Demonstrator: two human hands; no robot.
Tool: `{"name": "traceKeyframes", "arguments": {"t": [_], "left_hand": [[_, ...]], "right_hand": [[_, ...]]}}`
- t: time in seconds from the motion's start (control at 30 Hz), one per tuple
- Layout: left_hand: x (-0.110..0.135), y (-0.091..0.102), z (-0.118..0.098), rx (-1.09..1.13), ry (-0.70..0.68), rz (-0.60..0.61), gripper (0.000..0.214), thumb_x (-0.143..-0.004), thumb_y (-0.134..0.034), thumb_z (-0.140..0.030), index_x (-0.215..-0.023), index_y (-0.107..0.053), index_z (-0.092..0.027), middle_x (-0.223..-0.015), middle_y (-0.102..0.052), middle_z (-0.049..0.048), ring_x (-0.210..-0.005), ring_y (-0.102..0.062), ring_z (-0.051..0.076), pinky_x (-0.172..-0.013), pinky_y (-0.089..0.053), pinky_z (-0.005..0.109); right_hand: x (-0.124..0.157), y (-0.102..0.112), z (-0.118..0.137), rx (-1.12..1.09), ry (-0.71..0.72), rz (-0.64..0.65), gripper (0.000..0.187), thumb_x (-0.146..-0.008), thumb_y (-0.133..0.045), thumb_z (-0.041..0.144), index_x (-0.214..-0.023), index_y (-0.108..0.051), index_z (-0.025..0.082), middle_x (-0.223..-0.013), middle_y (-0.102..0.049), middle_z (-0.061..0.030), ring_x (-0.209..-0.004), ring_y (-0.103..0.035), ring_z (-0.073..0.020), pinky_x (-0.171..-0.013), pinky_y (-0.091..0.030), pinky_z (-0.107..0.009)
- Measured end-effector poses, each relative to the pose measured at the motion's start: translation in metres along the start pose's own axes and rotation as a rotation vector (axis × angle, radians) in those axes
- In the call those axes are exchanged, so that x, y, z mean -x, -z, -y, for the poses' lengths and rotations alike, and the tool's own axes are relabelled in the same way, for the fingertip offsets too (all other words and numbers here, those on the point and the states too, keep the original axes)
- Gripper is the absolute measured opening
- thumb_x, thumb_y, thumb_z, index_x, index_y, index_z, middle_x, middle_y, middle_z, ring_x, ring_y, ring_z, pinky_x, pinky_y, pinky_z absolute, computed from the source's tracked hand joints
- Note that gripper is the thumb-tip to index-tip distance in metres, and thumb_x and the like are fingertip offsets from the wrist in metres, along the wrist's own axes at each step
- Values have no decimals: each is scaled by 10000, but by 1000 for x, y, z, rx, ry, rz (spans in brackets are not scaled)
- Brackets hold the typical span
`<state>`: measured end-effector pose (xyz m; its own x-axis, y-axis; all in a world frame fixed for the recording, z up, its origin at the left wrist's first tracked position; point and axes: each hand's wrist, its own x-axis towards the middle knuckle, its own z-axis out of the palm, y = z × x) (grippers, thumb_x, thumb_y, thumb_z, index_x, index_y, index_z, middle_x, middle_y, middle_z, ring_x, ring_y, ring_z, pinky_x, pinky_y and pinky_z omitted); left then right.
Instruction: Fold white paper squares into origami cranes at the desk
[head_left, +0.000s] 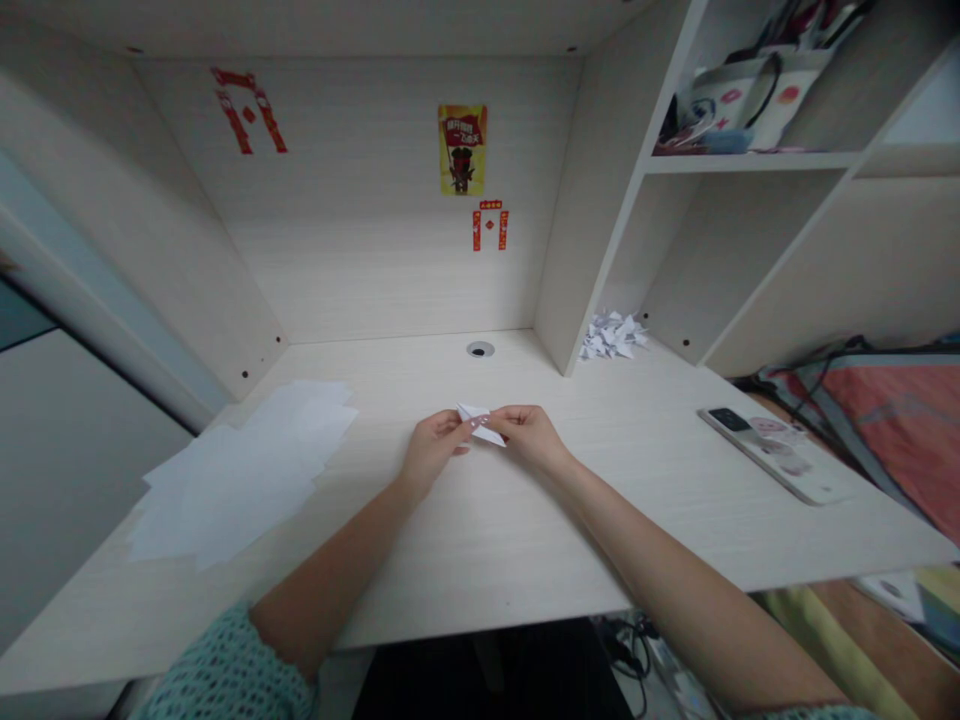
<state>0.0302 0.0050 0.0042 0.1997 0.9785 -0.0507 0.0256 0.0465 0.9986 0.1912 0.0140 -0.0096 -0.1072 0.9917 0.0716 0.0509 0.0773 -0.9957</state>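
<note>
Both your left hand (437, 442) and right hand (531, 432) pinch the folded paper (492, 437) (small, pointed). Align edges before creasing.

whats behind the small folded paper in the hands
Behind the folded paper, the desk runs back to a round grommet and the back panel. Whatever lies directly under the paper, or behind the left hand and right hand, is covered and cannot be seen.
</note>
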Motion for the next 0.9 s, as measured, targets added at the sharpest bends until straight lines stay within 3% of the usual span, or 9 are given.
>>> {"name": "traceKeyframes", "arguments": {"t": [0.23,0.47,0.73,0.9], "left_hand": [[-2,1,2,-37,-43,-80,379,-607,-692,-480,-781,-688,-143,-779,-672,62,-714,-578,159,-644,-447,262],[-2,-1,2,75,-5,-116,360,-575,-709,-497,-617,-653,-144,-639,-610,20,-608,-516,115,-606,-417,234],[-2,-2,6,-19,-137,-165,319,-645,-668,-456,-633,-647,-138,-567,-555,-20,-549,-460,93,-527,-341,213],[-2,-4,5,6,-108,-127,294,-644,-678,-416,-704,-678,-128,-673,-641,27,-611,-533,122,-568,-389,227]], "right_hand": [[4,-5,2,39,29,43,405,-617,-668,503,-678,-681,103,-494,-471,30,-466,-316,-59,-454,-209,-220],[3,-5,3,31,25,61,416,-602,-680,507,-724,-694,109,-532,-523,15,-477,-334,-67,-462,-218,-228],[4,-8,1,-25,18,151,380,-647,-652,499,-629,-628,120,-523,-476,32,-487,-334,-63,-472,-215,-219],[4,-8,-3,-3,-11,147,413,-621,-662,518,-632,-642,105,-549,-514,13,-491,-345,-65,-470,-225,-218]]}}
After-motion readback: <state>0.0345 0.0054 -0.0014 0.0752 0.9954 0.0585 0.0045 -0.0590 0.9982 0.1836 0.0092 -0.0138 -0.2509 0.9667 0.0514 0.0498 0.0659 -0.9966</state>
